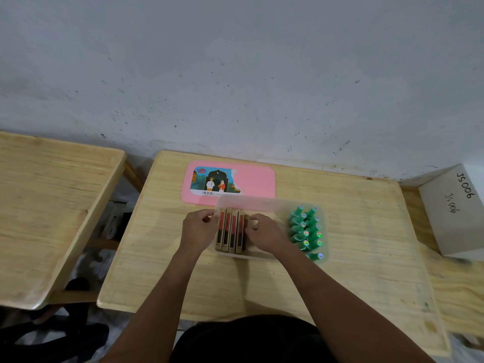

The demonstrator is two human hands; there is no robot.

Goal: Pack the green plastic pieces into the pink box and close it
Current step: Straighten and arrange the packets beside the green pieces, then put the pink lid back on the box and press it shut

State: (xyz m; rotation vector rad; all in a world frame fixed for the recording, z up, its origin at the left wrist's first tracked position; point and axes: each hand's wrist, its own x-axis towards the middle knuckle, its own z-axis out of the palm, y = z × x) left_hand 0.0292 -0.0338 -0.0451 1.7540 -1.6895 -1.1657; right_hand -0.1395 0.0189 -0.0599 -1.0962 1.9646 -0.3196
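Observation:
A translucent box (264, 202) sits mid-table. Several green plastic pieces (306, 229) are packed in rows at its right end. Several slim brown-and-red cartons (231, 231) stand side by side at its left end. My left hand (199, 229) curls its fingers on the left side of that row, at the box's corner. My right hand (264, 233) grips the row's right side with curled fingers. The pink lid (258, 180), with a picture label, lies flat on the table just behind the box.
The wooden table (262, 289) stands against a grey wall. A white cardboard box (455, 216) marked JS006 sits at the right. A second wooden table (52, 205) is at the left, across a gap with dark items below.

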